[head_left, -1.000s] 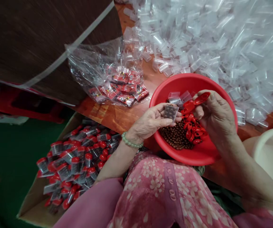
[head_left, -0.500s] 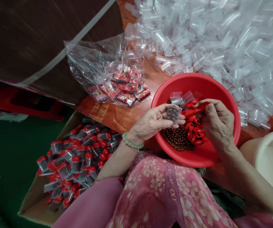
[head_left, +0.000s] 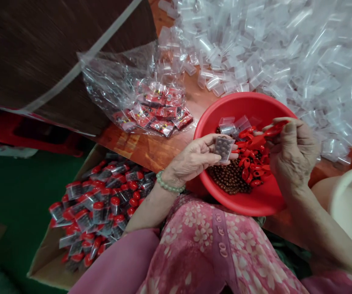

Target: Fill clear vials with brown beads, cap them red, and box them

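One clear container (head_left: 224,149) of small brown balls is in our left hand (head_left: 194,159), over the left side of a red basin (head_left: 273,206). We hold it between thumb and fingers, closed on its edges, its broad face turned up. Our right hand (head_left: 296,149), over the right side of the basin, has its thumb and fingers pinched together on a red plastic piece (head_left: 275,128), partly hidden by the hand.

Below our hands, loose brown balls (head_left: 229,179) lie in the near left of the basin, with red caps (head_left: 251,163) heaped beside them to the right. A few clear cases (head_left: 226,125) lie on the far side of the balls.

The basin rests on a reddish worktop (head_left: 195,98). Far and to the right, we see a broad pile of clear plastic cases (head_left: 255,45). Left of the basin, a clear bag (head_left: 111,85) lies with red packets (head_left: 163,112). Near us on the left, a cardboard box (head_left: 49,261) holds many red-capped containers (head_left: 99,208). A pale tub (head_left: 344,192) stands to the right, and we wear a green bead bracelet (head_left: 168,183) on our left wrist.
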Action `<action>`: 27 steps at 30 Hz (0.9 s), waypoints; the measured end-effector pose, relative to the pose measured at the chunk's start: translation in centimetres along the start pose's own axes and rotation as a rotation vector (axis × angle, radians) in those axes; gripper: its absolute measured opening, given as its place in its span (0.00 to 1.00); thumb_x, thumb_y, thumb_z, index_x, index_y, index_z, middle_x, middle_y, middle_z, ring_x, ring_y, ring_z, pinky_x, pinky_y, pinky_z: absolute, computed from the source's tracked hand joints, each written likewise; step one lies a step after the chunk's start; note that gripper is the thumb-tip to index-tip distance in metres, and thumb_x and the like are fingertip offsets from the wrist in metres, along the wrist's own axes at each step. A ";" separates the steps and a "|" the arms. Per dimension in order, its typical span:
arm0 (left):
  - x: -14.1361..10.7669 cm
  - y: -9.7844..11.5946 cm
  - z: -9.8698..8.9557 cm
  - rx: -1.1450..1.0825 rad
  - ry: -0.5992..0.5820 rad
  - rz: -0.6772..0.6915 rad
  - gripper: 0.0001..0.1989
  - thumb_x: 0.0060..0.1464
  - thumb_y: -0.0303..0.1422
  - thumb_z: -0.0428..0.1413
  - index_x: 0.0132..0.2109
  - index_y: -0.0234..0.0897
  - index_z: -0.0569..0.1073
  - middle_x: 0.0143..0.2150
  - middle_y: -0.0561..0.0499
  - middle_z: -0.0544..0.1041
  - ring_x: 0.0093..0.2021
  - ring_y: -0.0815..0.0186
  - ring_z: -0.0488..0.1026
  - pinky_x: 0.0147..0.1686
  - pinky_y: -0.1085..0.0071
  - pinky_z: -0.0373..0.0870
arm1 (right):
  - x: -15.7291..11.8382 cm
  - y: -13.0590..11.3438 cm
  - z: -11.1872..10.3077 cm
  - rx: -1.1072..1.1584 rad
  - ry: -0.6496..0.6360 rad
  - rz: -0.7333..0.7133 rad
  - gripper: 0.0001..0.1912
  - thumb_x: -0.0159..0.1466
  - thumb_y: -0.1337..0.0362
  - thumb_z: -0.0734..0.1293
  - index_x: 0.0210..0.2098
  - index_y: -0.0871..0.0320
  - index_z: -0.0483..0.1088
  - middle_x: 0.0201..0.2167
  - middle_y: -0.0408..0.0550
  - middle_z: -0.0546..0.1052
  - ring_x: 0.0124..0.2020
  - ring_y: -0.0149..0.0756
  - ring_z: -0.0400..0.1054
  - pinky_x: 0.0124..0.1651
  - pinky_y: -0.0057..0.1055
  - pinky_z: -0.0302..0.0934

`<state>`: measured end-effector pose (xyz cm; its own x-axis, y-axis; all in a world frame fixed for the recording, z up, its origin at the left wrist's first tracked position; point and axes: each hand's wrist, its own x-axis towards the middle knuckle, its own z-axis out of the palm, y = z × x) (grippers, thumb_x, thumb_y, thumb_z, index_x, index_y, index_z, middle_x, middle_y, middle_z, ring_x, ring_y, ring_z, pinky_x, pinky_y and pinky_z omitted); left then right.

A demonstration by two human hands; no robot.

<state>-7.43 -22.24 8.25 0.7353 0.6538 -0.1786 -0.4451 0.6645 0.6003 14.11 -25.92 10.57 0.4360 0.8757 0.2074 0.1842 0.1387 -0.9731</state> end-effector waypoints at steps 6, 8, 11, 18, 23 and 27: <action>0.1 0.0 -0.2 -0.018 -0.005 -0.010 0.23 0.51 0.22 0.65 0.55 0.33 0.75 0.57 0.40 0.81 0.52 0.56 0.83 0.52 0.66 0.79 | -0.9 0.7 1.1 0.056 -0.092 -0.039 0.10 0.71 0.52 0.68 0.45 0.48 0.78 0.35 0.42 0.81 0.35 0.33 0.80 0.40 0.33 0.76; 0.1 0.0 -0.2 -0.011 -0.007 -0.012 0.23 0.50 0.23 0.65 0.54 0.33 0.75 0.59 0.39 0.80 0.52 0.55 0.83 0.54 0.65 0.79 | -1.1 0.7 0.9 0.017 -0.134 -0.041 0.09 0.71 0.53 0.68 0.45 0.48 0.78 0.35 0.41 0.81 0.35 0.32 0.80 0.39 0.31 0.76; 0.0 0.0 -0.2 0.007 -0.003 -0.015 0.22 0.52 0.25 0.66 0.54 0.33 0.74 0.59 0.37 0.80 0.54 0.55 0.82 0.55 0.64 0.77 | -1.1 0.3 0.0 -0.078 -0.149 -0.043 0.10 0.72 0.54 0.68 0.45 0.50 0.78 0.35 0.41 0.82 0.34 0.31 0.80 0.38 0.29 0.76; 0.0 0.0 -0.1 0.067 -0.007 -0.018 0.21 0.53 0.30 0.69 0.53 0.32 0.76 0.57 0.36 0.81 0.52 0.58 0.82 0.53 0.67 0.77 | -1.3 -1.3 -1.8 -0.277 -0.169 0.077 0.14 0.70 0.50 0.69 0.46 0.52 0.78 0.37 0.44 0.82 0.30 0.32 0.78 0.37 0.32 0.79; 0.0 -0.1 0.2 0.085 0.004 0.001 0.22 0.53 0.31 0.69 0.54 0.33 0.76 0.55 0.36 0.82 0.54 0.58 0.81 0.55 0.66 0.75 | -1.5 -1.4 -2.5 -0.322 -0.321 0.149 0.14 0.68 0.49 0.70 0.44 0.51 0.80 0.36 0.44 0.82 0.33 0.34 0.78 0.36 0.31 0.78; 0.0 -0.2 0.4 0.099 0.012 0.025 0.21 0.53 0.31 0.69 0.53 0.33 0.76 0.54 0.37 0.82 0.55 0.57 0.81 0.55 0.66 0.75 | -2.2 -0.6 -2.6 -0.401 -0.458 0.132 0.14 0.69 0.51 0.70 0.46 0.51 0.81 0.37 0.44 0.84 0.35 0.35 0.79 0.40 0.33 0.75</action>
<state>-7.11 -22.55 8.43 0.7182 0.6745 -0.1711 -0.4106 0.6092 0.6784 15.29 -29.16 10.95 0.0719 0.9954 -0.0632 0.5095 -0.0912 -0.8556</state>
